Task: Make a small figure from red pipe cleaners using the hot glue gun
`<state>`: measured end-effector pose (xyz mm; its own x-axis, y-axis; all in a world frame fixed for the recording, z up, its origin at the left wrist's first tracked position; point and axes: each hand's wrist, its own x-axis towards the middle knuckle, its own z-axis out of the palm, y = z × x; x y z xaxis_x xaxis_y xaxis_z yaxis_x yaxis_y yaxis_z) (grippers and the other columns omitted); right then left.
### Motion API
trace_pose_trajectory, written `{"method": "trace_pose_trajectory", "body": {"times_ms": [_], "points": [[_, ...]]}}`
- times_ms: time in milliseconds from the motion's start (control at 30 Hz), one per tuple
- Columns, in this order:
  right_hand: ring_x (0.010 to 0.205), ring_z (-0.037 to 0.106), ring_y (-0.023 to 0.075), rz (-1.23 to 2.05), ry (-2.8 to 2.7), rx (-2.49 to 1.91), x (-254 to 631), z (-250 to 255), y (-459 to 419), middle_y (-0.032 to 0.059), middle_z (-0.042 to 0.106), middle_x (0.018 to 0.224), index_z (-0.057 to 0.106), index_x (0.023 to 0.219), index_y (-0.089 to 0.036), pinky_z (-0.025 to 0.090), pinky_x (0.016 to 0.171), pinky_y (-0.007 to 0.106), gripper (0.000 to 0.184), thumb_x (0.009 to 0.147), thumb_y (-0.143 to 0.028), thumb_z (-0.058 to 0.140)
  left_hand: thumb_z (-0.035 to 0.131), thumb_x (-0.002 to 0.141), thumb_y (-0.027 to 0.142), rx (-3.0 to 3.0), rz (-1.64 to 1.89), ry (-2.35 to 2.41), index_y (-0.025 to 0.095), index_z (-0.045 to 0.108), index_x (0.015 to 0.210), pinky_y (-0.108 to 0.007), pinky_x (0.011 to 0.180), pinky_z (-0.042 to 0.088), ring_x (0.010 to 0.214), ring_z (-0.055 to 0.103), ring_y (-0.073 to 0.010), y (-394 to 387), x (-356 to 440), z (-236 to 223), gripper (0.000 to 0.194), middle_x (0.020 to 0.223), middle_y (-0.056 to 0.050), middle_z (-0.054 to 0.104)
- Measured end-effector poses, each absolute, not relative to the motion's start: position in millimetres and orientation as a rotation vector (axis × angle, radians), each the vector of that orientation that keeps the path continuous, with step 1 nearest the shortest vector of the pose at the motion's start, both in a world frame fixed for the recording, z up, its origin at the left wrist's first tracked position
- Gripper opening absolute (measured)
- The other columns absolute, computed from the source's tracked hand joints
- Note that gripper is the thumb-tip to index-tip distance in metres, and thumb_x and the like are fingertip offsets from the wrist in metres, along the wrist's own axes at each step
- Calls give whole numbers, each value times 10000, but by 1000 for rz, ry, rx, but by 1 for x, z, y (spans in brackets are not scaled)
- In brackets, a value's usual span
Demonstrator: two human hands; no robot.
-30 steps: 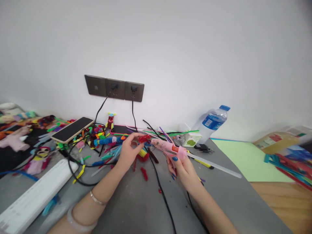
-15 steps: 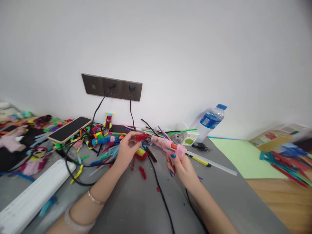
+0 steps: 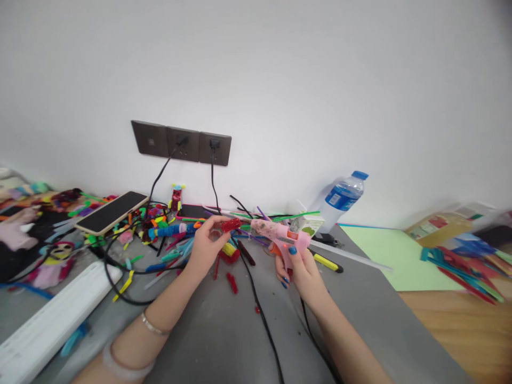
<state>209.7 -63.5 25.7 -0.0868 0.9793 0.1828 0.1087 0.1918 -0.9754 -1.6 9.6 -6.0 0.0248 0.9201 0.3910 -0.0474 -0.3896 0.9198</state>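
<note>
fingertips of the left hand (image 3: 204, 248) pinch a small, fuzzy red piece (image 3: 231, 225) near the pink plastic glue gun (image 3: 282, 233) wrapped in the right hand (image 3: 307, 273); another red scrap (image 3: 232, 283) lies unattached; fresh glue, cannot tell.

You're at a craft spot, type of room unclear: grey tabletop (image 3: 224, 330) w/ pipe cleaners (image 3: 180, 253), a glue gun (image 3: 286, 240) & green paper (image 3: 376, 250). Wall sockets (image 3: 182, 144) sit behind.
</note>
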Motion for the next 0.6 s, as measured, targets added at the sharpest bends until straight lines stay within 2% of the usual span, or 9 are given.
{"method": "trace_pose_trajectory", "body": {"times_ms": [400, 600], "points": [[345, 346, 88, 1068, -1501, -1063, 205, 24, -67, -84, 408, 408, 552, 821, -178, 306, 393, 229, 566, 904, -723, 423, 655, 739, 168, 1495, 1449, 938, 184, 690, 982, -267, 694, 490, 854, 651, -185, 7, -1, -3, 246, 979, -53, 710], [347, 355, 93, 1080, -1472, -1071, 205, 22, -65, -77, 418, 409, 569, 832, -173, 296, 383, 232, 591, 877, -748, 445, 661, 738, 175, 1498, 1458, 954, 188, 692, 981, -267, 705, 490, 882, 654, -191, 8, 1, -4, 245, 975, -50, 714]]}}
